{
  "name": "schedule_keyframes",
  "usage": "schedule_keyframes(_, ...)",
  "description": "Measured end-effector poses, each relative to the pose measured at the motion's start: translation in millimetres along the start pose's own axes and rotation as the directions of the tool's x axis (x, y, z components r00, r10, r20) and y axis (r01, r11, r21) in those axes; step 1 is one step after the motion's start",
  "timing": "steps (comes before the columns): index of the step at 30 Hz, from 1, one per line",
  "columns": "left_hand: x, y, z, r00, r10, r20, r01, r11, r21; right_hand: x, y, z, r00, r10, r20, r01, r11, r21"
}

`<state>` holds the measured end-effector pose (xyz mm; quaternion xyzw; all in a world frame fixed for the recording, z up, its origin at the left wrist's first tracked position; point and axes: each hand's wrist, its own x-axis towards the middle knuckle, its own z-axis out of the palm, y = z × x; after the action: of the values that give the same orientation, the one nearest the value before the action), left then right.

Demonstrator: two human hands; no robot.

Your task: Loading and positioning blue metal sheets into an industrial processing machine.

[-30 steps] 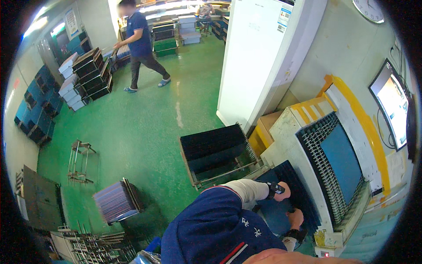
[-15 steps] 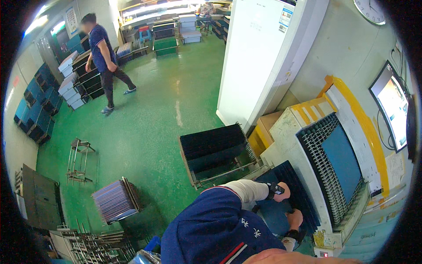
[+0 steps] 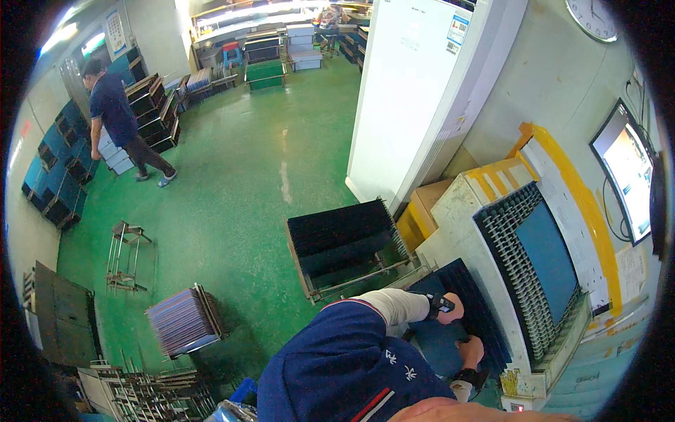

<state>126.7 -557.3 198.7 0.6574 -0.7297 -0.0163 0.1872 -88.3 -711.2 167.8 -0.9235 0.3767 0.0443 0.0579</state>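
A flat dark blue panel (image 3: 437,346) lies tilted in front of my body. My left hand (image 3: 452,309), below a white sleeve and a black wrist device (image 3: 440,304), is closed at the panel's upper edge; its fingertips are partly hidden. With bent fingers, my right hand (image 3: 470,351) grips the panel's right edge. More dark blue panels (image 3: 486,316) stand close together just beyond both hands, beside the conveyor machine. On that machine's rows of rollers (image 3: 512,278) rests another blue panel (image 3: 548,260).
A rack of dark panels (image 3: 344,232) stands on the green floor to the left of my hands. Farther left are a rack of purple-edged panels (image 3: 184,320) and a metal stand (image 3: 128,257). A tall white cabinet (image 3: 408,91) rises ahead. Another person (image 3: 116,116) walks at the far left.
The other person has walked left, past the stacked racks and toward the left wall. My hands and the panel have stayed almost in place.
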Motion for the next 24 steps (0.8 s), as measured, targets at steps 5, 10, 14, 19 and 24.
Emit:
schedule_keyframes(5,-1,1,-3,1.000,-0.010,0.005,0.010,1.000,-0.013,3,4,6,1.000,0.015,0.000,-0.015,1.000,0.020)
schedule_keyframes(10,-1,2,-5,1.000,-0.021,0.011,0.021,1.000,-0.023,-5,-8,-9,1.000,0.009,0.014,-0.009,1.000,0.010)
schedule_keyframes(14,-2,3,-7,1.000,-0.024,0.014,0.025,0.999,-0.028,-12,-22,-24,0.999,0.021,0.037,-0.022,0.999,0.032)
schedule_keyframes(19,-3,4,-8,0.999,-0.030,0.016,0.031,0.999,-0.028,-11,-20,-23,0.997,0.048,0.057,-0.050,0.998,0.038)
schedule_keyframes(24,-2,3,-8,0.999,-0.038,0.015,0.038,0.999,-0.038,-6,-8,-8,1.000,0.016,-0.017,-0.016,1.000,-0.022)
